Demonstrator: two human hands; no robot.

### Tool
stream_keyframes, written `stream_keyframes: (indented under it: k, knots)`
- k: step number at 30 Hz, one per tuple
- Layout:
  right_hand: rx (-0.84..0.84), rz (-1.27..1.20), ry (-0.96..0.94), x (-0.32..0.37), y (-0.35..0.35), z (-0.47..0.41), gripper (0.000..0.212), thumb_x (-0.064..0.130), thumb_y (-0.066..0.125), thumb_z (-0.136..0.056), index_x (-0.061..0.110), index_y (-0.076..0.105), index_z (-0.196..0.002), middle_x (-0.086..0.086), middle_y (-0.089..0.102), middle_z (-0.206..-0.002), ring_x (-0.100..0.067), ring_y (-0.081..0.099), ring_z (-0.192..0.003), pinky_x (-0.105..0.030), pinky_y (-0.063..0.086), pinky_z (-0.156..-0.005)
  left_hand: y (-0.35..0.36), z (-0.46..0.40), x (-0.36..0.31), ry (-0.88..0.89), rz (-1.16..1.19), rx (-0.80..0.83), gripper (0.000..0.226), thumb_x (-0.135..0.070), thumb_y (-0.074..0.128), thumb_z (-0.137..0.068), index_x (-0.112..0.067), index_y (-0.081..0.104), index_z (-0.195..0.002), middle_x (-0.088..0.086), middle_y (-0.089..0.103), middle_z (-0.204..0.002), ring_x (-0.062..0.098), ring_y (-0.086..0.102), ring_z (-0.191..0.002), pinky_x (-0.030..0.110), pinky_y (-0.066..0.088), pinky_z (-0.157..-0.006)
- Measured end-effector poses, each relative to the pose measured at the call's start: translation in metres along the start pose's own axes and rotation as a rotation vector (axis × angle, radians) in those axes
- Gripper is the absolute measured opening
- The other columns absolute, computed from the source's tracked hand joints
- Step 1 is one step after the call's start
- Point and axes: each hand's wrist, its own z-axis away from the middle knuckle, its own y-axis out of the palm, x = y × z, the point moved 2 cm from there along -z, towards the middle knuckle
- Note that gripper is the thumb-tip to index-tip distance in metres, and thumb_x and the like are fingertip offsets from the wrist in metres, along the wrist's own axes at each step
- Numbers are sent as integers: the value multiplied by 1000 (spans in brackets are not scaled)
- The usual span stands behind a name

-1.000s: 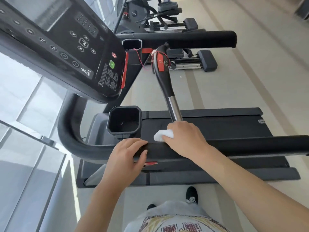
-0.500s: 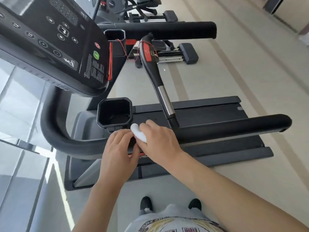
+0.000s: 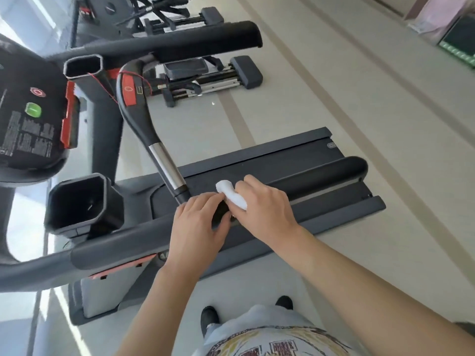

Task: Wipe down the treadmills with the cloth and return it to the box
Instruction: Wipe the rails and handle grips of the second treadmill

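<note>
Right hand [image 3: 264,209] grips a rolled white cloth [image 3: 231,194] (soft, lumpy) on the smooth black padded rail [image 3: 308,181]; left hand [image 3: 198,227], fingers loosely bent, touches the cloth's near end.

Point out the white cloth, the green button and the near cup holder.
white cloth [image 3: 231,193], head view: on its bunched middle.
green button [image 3: 33,109], head view: on its face.
near cup holder [image 3: 101,201], head view: on its right wall.

Cloth [image 3: 232,194] lifted off the handrail [image 3: 321,176], now bunched in right hand [image 3: 264,209]; left hand [image 3: 198,227] released rail, fingertips brought to cloth.
</note>
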Motion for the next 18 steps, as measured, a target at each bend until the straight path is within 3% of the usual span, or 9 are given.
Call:
stream_keyframes:
  k: [6, 10, 14, 18]
  knots:
    - [-83, 17, 57, -92, -27, 2, 44, 27, 79, -83, 23, 37, -71, 7, 29, -70, -19, 26, -47, -22, 24, -39, 38, -30, -51, -2, -46, 3, 36, -34, 73, -97, -24, 69, -131, -8, 69, -129, 21, 64, -117, 41, 45, -102]
    - [-98, 45, 133, -155, -45, 2, 35, 27, 73, -86, 21, 44, -67, 5, 33, -67, -21, 29, -45, -23, 26, -38, 62, -49, -85, -2, -47, 11, 36, -40, 67, -99, -26, 68, -131, -10, 68, -130, 19, 63, -116, 42, 47, -102]
    - [-157, 20, 192, -205, -64, 5, 47, 26, 77, -85, 23, 33, -70, 8, 31, -69, -22, 29, -47, -23, 20, -46, 80, -64, -117, -2, -44, 45, 38, -38, 69, -98, -26, 66, -134, -10, 65, -132, 18, 59, -119, 42, 45, -104]
    - [-186, -45, 312, -243, -73, 19, 42, 35, 67, -93, 21, 32, -72, 5, 31, -70, -25, 27, -49, -23, 17, -47, 89, -75, -138, 15, -17, 91, 39, -36, 67, -99, -25, 65, -136, -10, 63, -135, 19, 58, -121, 43, 47, -106]
